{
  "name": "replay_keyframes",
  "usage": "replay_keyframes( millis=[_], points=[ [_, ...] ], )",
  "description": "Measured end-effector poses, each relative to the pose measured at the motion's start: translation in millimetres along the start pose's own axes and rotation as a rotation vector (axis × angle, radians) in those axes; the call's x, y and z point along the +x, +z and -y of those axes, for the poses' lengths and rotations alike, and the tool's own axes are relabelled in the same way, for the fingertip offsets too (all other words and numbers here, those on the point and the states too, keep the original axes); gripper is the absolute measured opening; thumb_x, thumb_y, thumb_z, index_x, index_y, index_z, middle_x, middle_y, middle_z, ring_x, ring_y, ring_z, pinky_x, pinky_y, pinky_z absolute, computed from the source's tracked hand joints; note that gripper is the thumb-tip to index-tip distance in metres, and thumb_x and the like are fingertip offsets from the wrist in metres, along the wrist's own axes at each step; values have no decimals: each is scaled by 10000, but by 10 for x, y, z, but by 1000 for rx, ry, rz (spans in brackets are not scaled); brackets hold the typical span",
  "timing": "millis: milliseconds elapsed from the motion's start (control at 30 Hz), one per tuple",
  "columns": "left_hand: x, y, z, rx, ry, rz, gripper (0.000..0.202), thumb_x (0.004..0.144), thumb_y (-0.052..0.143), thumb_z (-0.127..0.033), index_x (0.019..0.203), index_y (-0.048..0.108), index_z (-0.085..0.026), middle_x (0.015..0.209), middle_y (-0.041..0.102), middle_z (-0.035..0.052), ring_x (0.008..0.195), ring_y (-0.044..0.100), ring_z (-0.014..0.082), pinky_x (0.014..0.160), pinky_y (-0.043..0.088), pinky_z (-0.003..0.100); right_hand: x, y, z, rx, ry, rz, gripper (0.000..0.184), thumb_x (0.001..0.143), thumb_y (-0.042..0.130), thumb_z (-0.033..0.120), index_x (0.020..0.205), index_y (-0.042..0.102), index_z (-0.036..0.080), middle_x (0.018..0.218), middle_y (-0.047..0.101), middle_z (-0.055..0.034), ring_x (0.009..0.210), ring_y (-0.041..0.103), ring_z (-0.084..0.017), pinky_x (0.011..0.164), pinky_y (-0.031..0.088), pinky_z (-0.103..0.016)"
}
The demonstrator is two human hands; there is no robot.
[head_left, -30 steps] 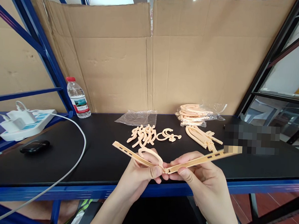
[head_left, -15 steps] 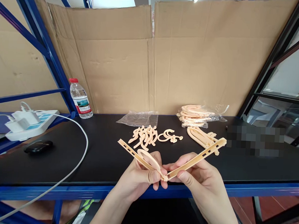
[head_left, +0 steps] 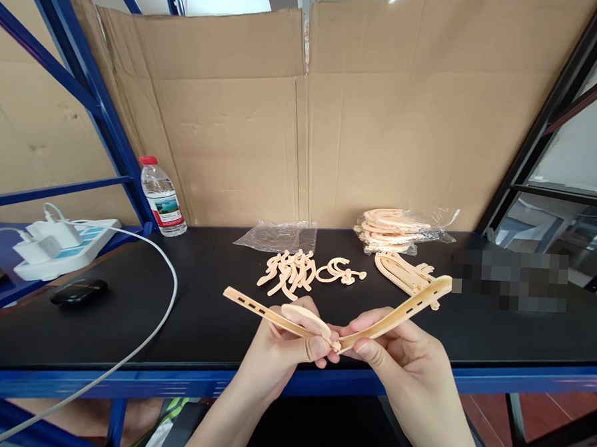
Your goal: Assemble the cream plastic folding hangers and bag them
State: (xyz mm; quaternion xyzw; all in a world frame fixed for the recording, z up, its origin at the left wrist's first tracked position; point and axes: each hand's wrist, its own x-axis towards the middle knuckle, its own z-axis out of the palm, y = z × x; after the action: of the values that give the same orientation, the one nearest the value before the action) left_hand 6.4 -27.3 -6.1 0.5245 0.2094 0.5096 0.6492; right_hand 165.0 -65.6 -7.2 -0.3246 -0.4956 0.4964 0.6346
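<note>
My left hand (head_left: 284,349) pinches a slotted pale wooden strip (head_left: 254,307) together with a small curved wooden piece (head_left: 307,317), above the front edge of the black table (head_left: 174,310). My right hand (head_left: 402,352) grips a second slotted strip (head_left: 409,308) that rises to the right. The two strips meet end to end between my fingertips, forming a shallow V. Both hands are closed on their pieces.
On the table behind lie a heap of small curved wooden parts (head_left: 288,271), a hooked piece (head_left: 342,271), long curved pieces (head_left: 403,272), a bagged stack (head_left: 393,230) and an empty plastic bag (head_left: 278,236). A water bottle (head_left: 160,195), power strip (head_left: 57,241), white cable (head_left: 167,290) and black case (head_left: 77,290) sit left.
The strips' outer ends have shifted: the left strip now lies flatter, and the right one swung up from nearly level. The joint stays between my fingertips.
</note>
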Motion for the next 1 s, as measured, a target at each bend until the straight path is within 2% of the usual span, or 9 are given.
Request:
replay_keyframes(
  millis=[200,333,533,633,700,867,1000],
  points=[
    [-59,35,17,115,79,-83,39,701,818,-211,700,796,-179,686,618,14,584,648,139,552,518,248,5,34,-50,36,-57,-34,20,819,745,239,834,731,238,804,759,-11,732,728,-164,720,620,-258],
    [-79,61,41,194,163,-168,10,704,810,-202,705,800,-198,685,617,13,579,643,148,535,530,260,-4,52,-62,-11,-132,-80,15,815,741,234,805,730,228,788,751,-20,733,732,-183,689,632,-268],
    [-84,98,67,168,192,-234,30,697,810,-182,704,795,-208,738,650,10,556,642,127,551,553,257,-38,139,-101,-49,-144,-185,43,801,750,261,798,722,229,802,761,-30,732,737,-202,686,638,-290],
    [-73,91,73,175,176,-245,26,694,817,-189,691,793,-197,753,668,20,552,643,122,548,562,249,-37,190,-162,-26,-114,-293,78,794,757,285,799,711,222,798,759,-28,718,737,-204,689,640,-303],
    [-60,81,75,155,148,-249,48,690,826,-208,675,785,-185,764,675,25,563,651,122,545,568,238,-16,208,-216,-5,-108,-316,109,790,763,296,817,701,211,794,761,-29,697,738,-199,678,643,-304],
    [-34,67,53,161,22,-318,122,682,838,-262,707,778,-159,761,697,31,648,692,138,562,563,191,81,200,-326,18,-99,-285,172,804,752,321,859,655,190,761,758,-30,676,743,-203,683,648,-328],
    [-26,71,-11,284,-61,-320,235,686,831,-322,799,761,-129,714,725,48,624,701,152,564,566,198,151,110,-306,24,-34,-221,286,766,783,360,914,618,180,764,748,-34,707,742,-218,683,641,-339]
  ],
)
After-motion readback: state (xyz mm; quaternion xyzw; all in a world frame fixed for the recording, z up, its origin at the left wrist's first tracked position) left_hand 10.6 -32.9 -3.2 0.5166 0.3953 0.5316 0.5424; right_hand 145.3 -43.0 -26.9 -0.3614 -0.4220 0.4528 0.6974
